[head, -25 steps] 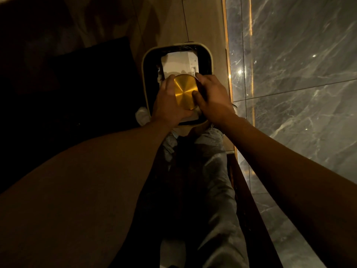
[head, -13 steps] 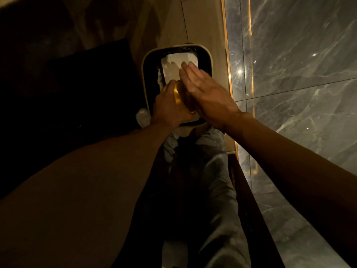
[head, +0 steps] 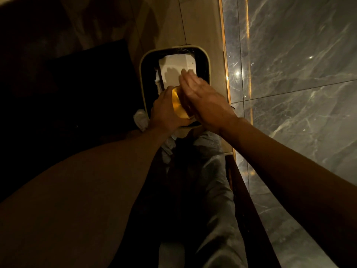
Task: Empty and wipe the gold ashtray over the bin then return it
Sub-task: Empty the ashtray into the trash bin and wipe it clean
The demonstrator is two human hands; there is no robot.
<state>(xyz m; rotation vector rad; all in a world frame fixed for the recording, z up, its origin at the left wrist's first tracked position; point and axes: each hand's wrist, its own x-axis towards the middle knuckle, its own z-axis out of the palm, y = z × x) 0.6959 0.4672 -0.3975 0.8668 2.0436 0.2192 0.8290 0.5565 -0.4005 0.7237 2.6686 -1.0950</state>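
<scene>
My left hand (head: 164,111) grips the round gold ashtray (head: 178,104) and holds it tilted on edge above the bin (head: 142,74), a dark rounded-rectangle container with a pale rim standing on the floor. My right hand (head: 202,97) lies flat with its fingers straight against the right side of the ashtray, hiding most of it. White paper or a white box (head: 173,68) rests inside the bin under both hands. Whether the right hand presses a cloth to the ashtray is hidden.
A crumpled white tissue or cloth (head: 141,118) shows just left of my left wrist. A grey marble wall (head: 299,74) with a gold strip runs along the right. A dark piece of furniture (head: 87,89) fills the left. My legs in grey trousers (head: 208,180) are below.
The ashtray has turned from lying flat-faced towards me to standing on edge. My right hand let go of its rim, flattened, and now rests against its right side.
</scene>
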